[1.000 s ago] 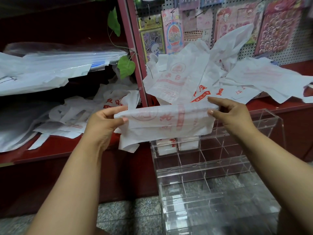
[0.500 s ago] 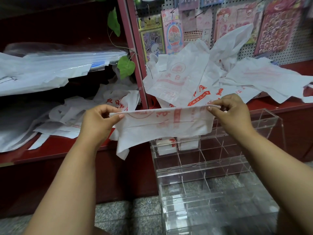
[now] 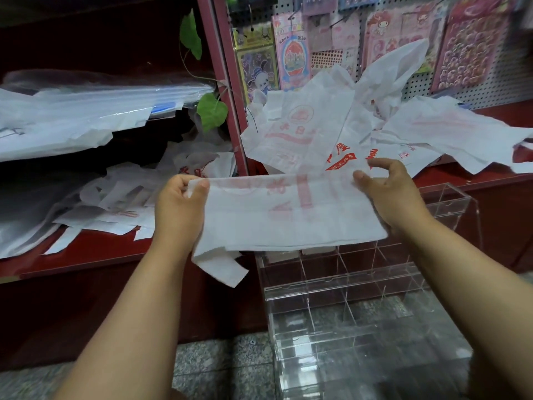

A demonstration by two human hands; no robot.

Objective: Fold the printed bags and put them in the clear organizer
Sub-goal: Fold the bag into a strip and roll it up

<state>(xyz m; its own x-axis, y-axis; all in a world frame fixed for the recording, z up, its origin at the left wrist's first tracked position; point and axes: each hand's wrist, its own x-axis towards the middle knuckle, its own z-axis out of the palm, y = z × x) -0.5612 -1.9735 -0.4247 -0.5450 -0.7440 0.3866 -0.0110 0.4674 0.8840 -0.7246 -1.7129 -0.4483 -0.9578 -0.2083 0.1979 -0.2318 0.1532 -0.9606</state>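
A white bag with red print [image 3: 288, 215], folded into a wide band, is stretched in the air between my two hands. My left hand [image 3: 181, 203] pinches its left top corner between thumb and fingers. My right hand [image 3: 392, 192] holds the right end with the thumb on top and the fingers partly lifted. A loose flap hangs from the bag's lower left. Below and to the right stands the clear organizer [image 3: 450, 203] with its grid of compartments. The bag hides its back row.
A heap of unfolded printed bags [image 3: 317, 134] lies on the red shelf [image 3: 86, 252] behind my hands. More bags [image 3: 115, 203] and plastic sheets [image 3: 72, 116] lie at left. Sticker packs hang on the pegboard [image 3: 467, 85]. A green leaf [image 3: 212, 111] dangles by the red post.
The bag was lifted a little and flipped flatter toward me, so a wider face now shows. My right fingers have loosened from the top edge.
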